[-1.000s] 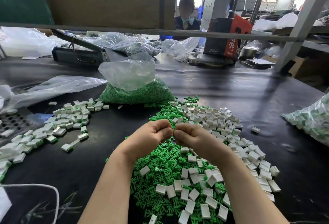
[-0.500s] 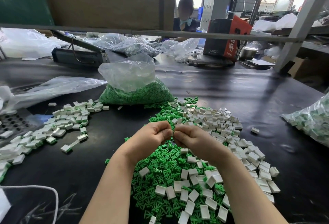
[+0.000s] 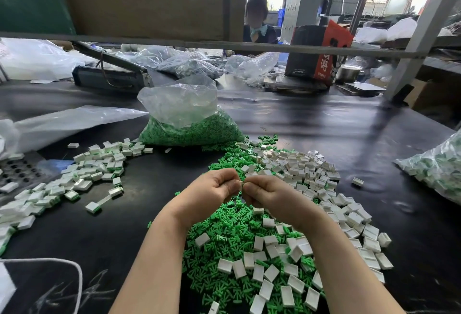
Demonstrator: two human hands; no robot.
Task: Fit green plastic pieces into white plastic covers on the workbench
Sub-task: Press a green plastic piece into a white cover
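Bare black surface [image 3: 139,216] lies open left of the green pieces heap [image 3: 224,238]. Beyond the heap, a filled plastic bag [image 3: 189,124] blocks passage; white covers [image 3: 324,189] crowd its right side.

I note a black-matted workbench [image 3: 311,124] carrying a loose heap of small green plastic pieces [image 3: 224,236] mixed with white rectangular plastic covers [image 3: 299,169], a clear plastic bag of green pieces [image 3: 189,124] behind it, and a spread of assembled white-and-green covers [image 3: 74,181] at left.
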